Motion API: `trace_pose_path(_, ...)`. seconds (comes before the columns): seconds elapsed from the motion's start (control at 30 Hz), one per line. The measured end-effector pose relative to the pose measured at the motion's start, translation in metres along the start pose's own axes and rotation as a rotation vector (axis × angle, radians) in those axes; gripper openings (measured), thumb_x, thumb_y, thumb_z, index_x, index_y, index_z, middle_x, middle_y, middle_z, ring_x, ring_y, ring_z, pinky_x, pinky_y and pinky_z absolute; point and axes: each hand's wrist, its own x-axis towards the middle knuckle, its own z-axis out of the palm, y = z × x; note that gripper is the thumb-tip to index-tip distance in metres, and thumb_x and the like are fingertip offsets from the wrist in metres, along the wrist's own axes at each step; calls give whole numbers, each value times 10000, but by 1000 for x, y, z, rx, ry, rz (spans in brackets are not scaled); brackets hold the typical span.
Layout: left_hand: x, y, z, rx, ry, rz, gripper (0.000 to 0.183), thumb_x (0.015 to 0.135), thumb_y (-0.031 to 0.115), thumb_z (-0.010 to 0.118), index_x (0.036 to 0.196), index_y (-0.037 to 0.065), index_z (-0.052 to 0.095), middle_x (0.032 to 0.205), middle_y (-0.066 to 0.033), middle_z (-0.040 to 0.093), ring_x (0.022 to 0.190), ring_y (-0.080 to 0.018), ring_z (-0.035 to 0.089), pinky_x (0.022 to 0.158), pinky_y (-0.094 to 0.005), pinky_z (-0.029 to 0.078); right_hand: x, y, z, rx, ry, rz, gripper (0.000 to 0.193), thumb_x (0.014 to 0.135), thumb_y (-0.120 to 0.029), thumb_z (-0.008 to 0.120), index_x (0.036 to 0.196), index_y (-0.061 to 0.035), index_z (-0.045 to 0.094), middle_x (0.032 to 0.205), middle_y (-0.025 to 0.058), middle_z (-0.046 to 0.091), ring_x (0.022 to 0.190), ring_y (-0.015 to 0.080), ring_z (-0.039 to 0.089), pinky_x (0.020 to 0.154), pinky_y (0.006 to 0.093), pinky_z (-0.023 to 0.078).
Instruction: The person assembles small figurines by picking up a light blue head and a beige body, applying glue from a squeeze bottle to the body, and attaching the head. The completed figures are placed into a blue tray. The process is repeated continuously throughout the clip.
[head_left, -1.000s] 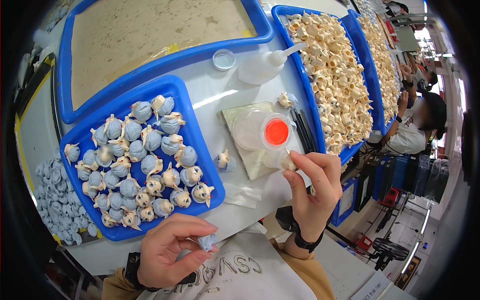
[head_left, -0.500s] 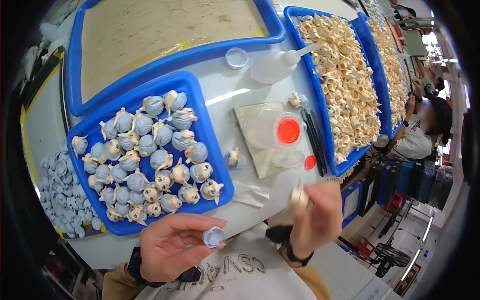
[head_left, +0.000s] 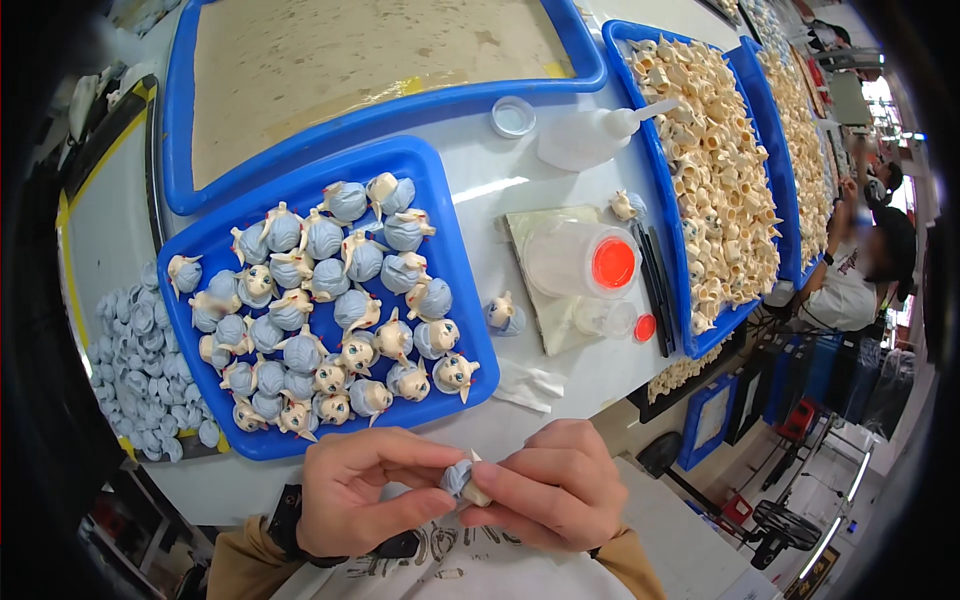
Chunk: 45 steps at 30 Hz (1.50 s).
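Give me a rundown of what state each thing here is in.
Left hand: fingers closed on the hair piece
Right hand: fingers closed on the cream piece
Hair piece: held against the cream piece
Left tray: well filled with heads
Right tray: heaped full
Bottle: set down, nozzle toward right tray
Tissue: crumpled
Large jar: red-topped; open or closed unclear

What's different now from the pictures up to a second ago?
The right hand has drawn back from beside the paint containers toward the person's body, bringing a cream piece against the blue piece in the left hand. The left hand keeps its hold; the filled blue tray and squeeze bottle stay put.
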Motion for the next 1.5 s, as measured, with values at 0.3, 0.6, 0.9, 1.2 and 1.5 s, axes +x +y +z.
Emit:
trace_pose_path(0.3, -2, 4, 11, -151, 132, -89, 749, 787, -39, 599, 1356, -30, 113, 853, -144, 628, 805, -161, 620, 744, -253, 487, -1, 0, 5, -224, -76, -90, 390, 635, -243, 716, 912, 19, 631, 714, 20, 514, 615, 166, 456, 521, 260, 376)
trace_pose_path(0.6, -6, 13, 8, -61, 46, -149, 788, 805, -23, 588, 1370, -12, 39, 709, -98, 614, 658, -123, 613, 604, -219, 490, -5, -6, 13, -152, -49, -41, 368, 667, -297, 702, 860, 9, 634, 674, 25, 493, 562, 167, 423, 493, 262, 355)
trace_pose_path(0.9, 1, 6, 10, -155, 111, -96, 697, 848, 40, 548, 1358, -14, 76, 787, -106, 595, 755, -126, 601, 665, -229, 486, 3, 3, 12, -54, -77, 49, 405, 635, -226, 719, 950, 6, 615, 716, 43, 529, 593, 181, 470, 514, 283, 382)
trace_pose_path(1.2, 1, 2, 10, -173, 59, -62, 477, 895, 171, 479, 1276, -31, 277, 1034, -160, 566, 964, -185, 554, 801, -283, 454, 5, 11, 16, -276, 40, 299, 436, 593, 68, 631, 1017, -9, 565, 843, 123, 577, 686, 243, 529, 600, 298, 428)
trace_pose_path(1.5, -100, 58, -50, 580, 757, 305, 568, 784, 322, 622, 1210, 0, 427, 1188, -160, 451, 1063, -263, 484, 869, -365, 415, 15, 8, 13, -352, -79, 103, 433, 553, 83, 646, 970, -26, 603, 809, 112, 546, 708, 270, 508, 615, 327, 403)
